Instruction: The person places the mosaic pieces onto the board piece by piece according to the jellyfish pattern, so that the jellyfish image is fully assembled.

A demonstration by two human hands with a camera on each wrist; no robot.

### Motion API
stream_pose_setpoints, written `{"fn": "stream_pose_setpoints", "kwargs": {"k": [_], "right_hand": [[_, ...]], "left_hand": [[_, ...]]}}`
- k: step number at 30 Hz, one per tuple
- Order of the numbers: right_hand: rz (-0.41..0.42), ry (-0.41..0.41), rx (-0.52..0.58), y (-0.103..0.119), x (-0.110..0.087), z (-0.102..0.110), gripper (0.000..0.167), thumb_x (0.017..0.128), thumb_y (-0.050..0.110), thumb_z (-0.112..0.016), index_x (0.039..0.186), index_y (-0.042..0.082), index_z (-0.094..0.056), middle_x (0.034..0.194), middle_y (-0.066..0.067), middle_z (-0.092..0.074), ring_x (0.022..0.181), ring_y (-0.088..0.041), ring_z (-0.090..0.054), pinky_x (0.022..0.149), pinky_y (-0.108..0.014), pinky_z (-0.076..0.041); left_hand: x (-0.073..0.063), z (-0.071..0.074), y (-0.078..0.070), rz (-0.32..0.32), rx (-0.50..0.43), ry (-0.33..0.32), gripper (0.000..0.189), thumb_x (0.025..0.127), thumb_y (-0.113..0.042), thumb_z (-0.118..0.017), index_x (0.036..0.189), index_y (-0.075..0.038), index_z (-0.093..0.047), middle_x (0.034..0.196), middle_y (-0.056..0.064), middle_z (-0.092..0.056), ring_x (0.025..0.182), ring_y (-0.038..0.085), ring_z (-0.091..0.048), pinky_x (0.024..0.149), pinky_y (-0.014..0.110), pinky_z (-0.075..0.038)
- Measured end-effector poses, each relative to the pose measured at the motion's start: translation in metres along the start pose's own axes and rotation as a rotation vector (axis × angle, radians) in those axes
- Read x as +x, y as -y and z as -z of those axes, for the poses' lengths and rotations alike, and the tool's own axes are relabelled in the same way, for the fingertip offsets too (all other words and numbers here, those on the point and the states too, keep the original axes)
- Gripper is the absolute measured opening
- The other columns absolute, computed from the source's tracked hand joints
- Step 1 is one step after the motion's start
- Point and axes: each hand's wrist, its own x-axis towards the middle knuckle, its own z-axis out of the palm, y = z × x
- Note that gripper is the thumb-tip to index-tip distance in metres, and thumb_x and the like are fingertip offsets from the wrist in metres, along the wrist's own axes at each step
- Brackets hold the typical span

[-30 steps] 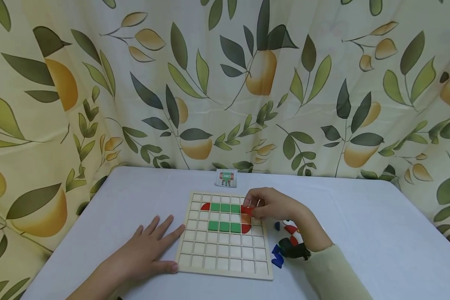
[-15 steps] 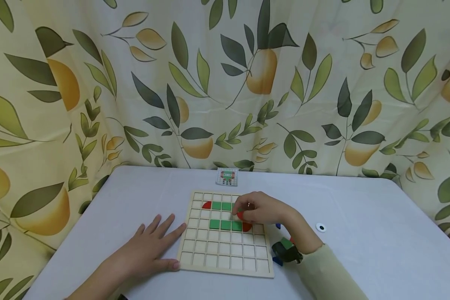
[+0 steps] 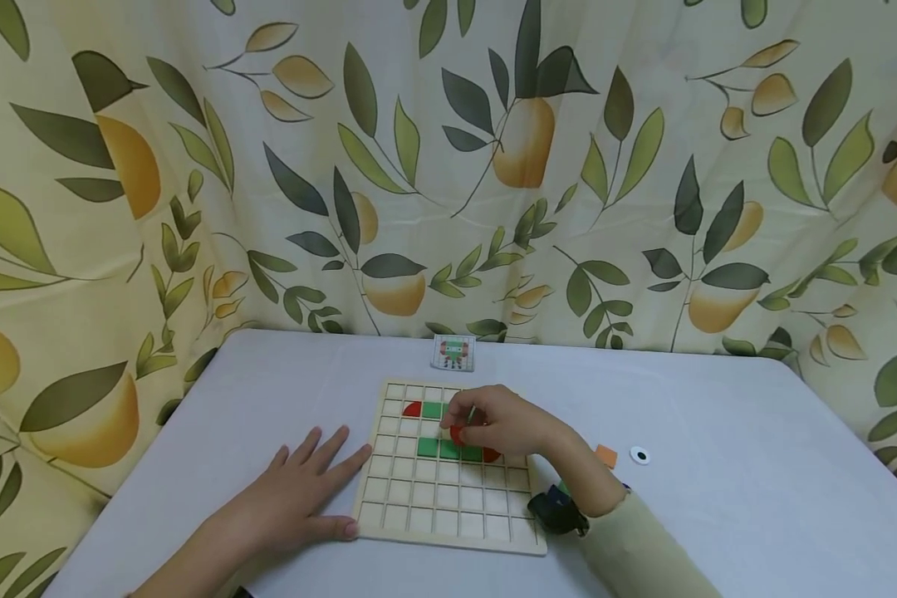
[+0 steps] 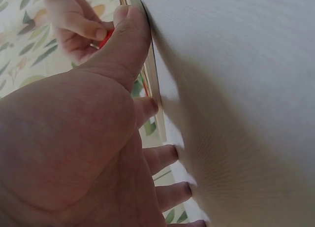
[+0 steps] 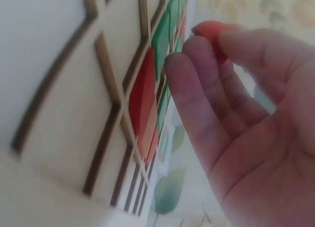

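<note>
In the head view, my right hand (image 3: 504, 419) is over the middle of a pale wooden grid board (image 3: 426, 496). It pinches a small red rounded piece (image 3: 457, 435) between thumb and fingers; the right wrist view shows this red piece (image 5: 214, 36) held just off the board. Under and beside the hand lie two rows of green square tiles (image 3: 448, 449), partly covered. A red quarter-round piece (image 3: 413, 409) sits at the upper row's left end, another red piece (image 3: 492, 455) at the lower row's right end. My left hand (image 3: 291, 490) lies spread on the table, fingertips and thumb at the board's left edge.
A small picture card (image 3: 453, 353) stands behind the board. To the right, past my forearm, lie an orange square (image 3: 606, 455) and a white eye disc (image 3: 639, 455). A dark wrist device (image 3: 556, 509) hides other loose pieces. A leaf-patterned curtain (image 3: 448, 232) closes the back.
My right hand has moved left over the board, carrying the red piece from the upper row's right end. Its forearm has uncovered the orange square and the eye disc. The left hand stays put.
</note>
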Motion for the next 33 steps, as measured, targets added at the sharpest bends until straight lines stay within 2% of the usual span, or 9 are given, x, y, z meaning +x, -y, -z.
{"fn": "stream_pose_setpoints", "kwargs": {"k": [7, 11, 20, 27, 33], "right_hand": [[0.058, 0.035, -0.048, 0.012, 0.02, -0.008, 0.016, 0.092, 0.004, -0.066, 0.102, 0.016, -0.071, 0.087, 0.007, -0.066, 0.081, -0.012, -0.059, 0.076, -0.026, -0.053], [0.049, 0.06, -0.063, 0.018, 0.037, -0.011, 0.014, 0.091, 0.004, -0.068, 0.097, 0.017, -0.071, 0.083, 0.009, -0.065, 0.079, -0.01, -0.059, 0.074, -0.025, -0.053], [0.017, 0.126, -0.097, 0.028, 0.066, -0.018, 0.015, 0.091, 0.003, -0.07, 0.097, 0.016, -0.076, 0.085, 0.009, -0.068, 0.08, -0.008, -0.062, 0.074, -0.024, -0.053], [-0.04, 0.147, -0.149, 0.032, 0.073, -0.023, 0.016, 0.09, 0.002, -0.07, 0.095, 0.017, -0.074, 0.086, 0.006, -0.068, 0.08, -0.007, -0.06, 0.076, -0.024, -0.051], [-0.055, 0.151, -0.183, 0.036, 0.074, -0.025, 0.016, 0.089, 0.003, -0.071, 0.092, 0.018, -0.073, 0.082, 0.006, -0.066, 0.076, -0.009, -0.057, 0.072, -0.025, -0.049]], "left_hand": [[-0.001, 0.0, 0.003, -0.008, -0.002, -0.003, 0.094, 0.078, -0.078, -0.056, 0.157, -0.034, -0.031, 0.166, 0.01, -0.02, 0.151, 0.046, -0.012, 0.109, 0.076, -0.017], [0.0, 0.001, 0.003, -0.014, -0.01, -0.005, 0.094, 0.078, -0.078, -0.057, 0.157, -0.034, -0.031, 0.166, 0.011, -0.02, 0.151, 0.046, -0.013, 0.109, 0.076, -0.017], [0.0, 0.001, 0.003, -0.017, -0.004, 0.004, 0.093, 0.079, -0.076, -0.058, 0.157, -0.033, -0.032, 0.166, 0.011, -0.02, 0.15, 0.047, -0.013, 0.109, 0.076, -0.018], [0.002, 0.001, 0.002, -0.013, -0.015, 0.011, 0.093, 0.079, -0.075, -0.06, 0.157, -0.033, -0.033, 0.166, 0.01, -0.021, 0.151, 0.046, -0.013, 0.109, 0.076, -0.017], [0.001, 0.001, 0.004, -0.016, -0.006, -0.002, 0.092, 0.079, -0.075, -0.06, 0.157, -0.033, -0.033, 0.166, 0.011, -0.021, 0.15, 0.047, -0.014, 0.108, 0.076, -0.018]]}}
